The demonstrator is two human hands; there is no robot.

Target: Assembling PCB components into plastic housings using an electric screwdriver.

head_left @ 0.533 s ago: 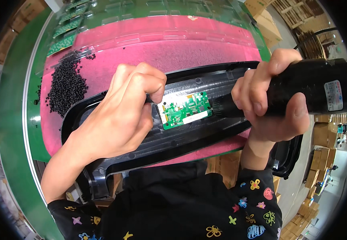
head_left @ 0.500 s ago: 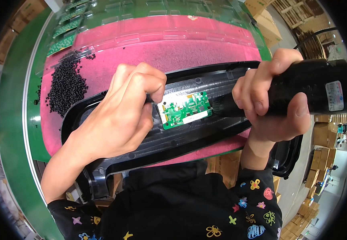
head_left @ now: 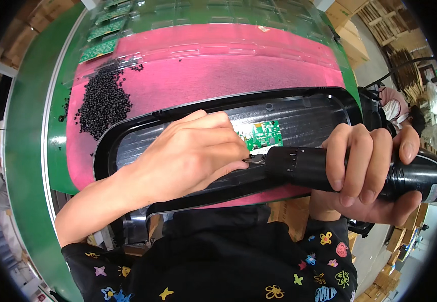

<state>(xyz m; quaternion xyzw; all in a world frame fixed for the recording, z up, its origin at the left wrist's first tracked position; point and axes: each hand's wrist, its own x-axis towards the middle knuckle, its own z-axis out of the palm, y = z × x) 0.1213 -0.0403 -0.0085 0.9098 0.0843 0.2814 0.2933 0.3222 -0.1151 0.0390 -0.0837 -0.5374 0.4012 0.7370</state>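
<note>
An electronics assembly workshop; a green workbench [head_left: 32, 166] with a pink mat [head_left: 228, 70], spare green circuit boards [head_left: 100, 48], a heap of black screws [head_left: 102, 100]; cardboard boxes [head_left: 352, 35] stacked around

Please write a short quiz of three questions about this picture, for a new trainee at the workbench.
1. True or false: the right hand grips a black electric screwdriver.
2. Where does the left hand rest?
A. on the heap of black pellets
B. on the long black plastic housing, fingertips at the screwdriver's tip
C. on a cardboard box
3. Fill in: the small circuit board inside the housing is ____ in colour.

Key: 1 true; 2 B; 3 green.
</note>
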